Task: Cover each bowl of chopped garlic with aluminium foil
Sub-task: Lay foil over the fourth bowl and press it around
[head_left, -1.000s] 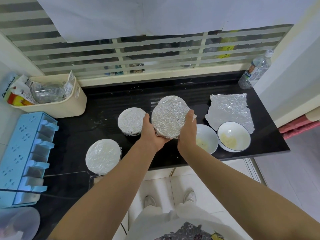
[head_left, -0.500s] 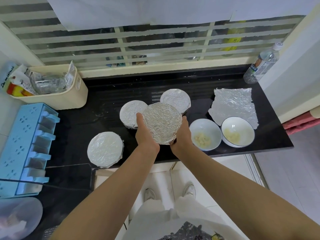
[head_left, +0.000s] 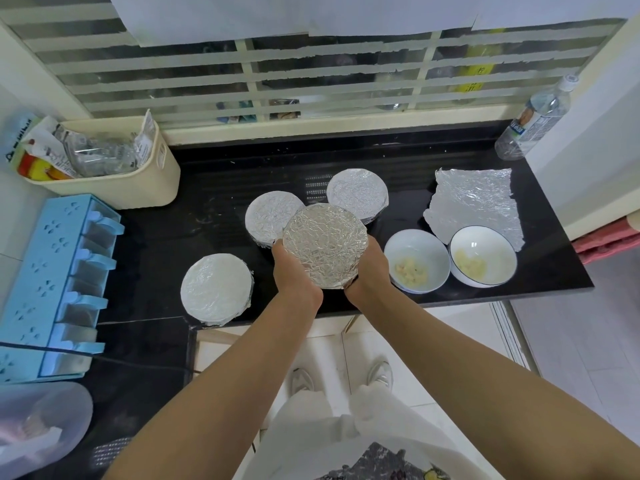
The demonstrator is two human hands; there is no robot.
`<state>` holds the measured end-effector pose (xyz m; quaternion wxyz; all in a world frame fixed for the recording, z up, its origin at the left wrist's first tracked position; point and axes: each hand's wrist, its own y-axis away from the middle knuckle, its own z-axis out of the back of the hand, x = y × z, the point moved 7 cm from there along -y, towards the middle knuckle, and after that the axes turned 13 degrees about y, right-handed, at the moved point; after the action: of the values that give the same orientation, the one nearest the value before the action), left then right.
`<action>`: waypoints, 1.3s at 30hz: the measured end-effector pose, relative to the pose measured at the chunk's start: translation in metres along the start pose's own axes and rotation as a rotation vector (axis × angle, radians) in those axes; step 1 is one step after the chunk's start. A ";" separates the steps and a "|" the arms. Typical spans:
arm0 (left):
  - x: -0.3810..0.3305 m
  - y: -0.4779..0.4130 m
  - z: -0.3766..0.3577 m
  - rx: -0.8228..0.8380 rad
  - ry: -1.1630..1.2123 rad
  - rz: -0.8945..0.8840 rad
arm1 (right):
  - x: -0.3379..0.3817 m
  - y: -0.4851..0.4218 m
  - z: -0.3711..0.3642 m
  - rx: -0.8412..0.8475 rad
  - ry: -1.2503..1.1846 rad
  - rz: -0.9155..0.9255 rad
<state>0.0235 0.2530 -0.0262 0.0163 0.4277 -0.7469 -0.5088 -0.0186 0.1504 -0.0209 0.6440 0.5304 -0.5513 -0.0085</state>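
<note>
Foil-covered bowl (head_left: 325,245) at frame centre, gripped by my left hand (head_left: 294,277) and right hand (head_left: 370,271), seemingly above the counter (head_left: 214,188).

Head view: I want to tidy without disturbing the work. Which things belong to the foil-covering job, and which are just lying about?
Job: foil-covered bowl held by left hand and right hand; three covered bowls; two open garlic bowls; foil sheet.
Lying about: water bottle; cream bin; blue rack; plastic container.
</note>
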 end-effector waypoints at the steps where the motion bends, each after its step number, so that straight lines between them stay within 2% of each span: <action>1: 0.000 0.000 0.002 -0.001 0.001 0.001 | 0.000 0.001 0.000 0.003 0.006 0.002; 9: 0.004 -0.002 0.019 -0.077 -0.019 0.001 | -0.026 -0.002 -0.002 -0.053 -0.138 -0.075; 17: 0.010 -0.003 0.041 -0.150 -0.041 0.034 | -0.042 -0.004 0.009 -0.145 0.019 -0.091; 20: 0.014 -0.009 0.047 -0.125 -0.020 0.064 | -0.054 -0.004 0.004 -0.078 -0.074 -0.198; 23: 0.015 -0.019 0.054 -0.142 0.001 0.084 | -0.059 -0.010 -0.001 -0.030 -0.058 -0.206; 29: 0.008 -0.038 0.067 -0.205 -0.189 0.082 | -0.067 -0.020 -0.005 -0.060 -0.019 -0.225; 34: 0.002 -0.055 0.080 -0.250 -0.195 0.094 | -0.077 -0.030 -0.007 -0.066 -0.078 -0.251; 39: 0.000 -0.063 0.088 -0.252 -0.250 0.114 | -0.081 -0.040 -0.002 -0.126 0.052 -0.259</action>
<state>0.0226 0.3111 -0.1175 0.0057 0.3130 -0.6964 -0.6458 -0.0261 0.1824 -0.1053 0.6835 0.5556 -0.4599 -0.1126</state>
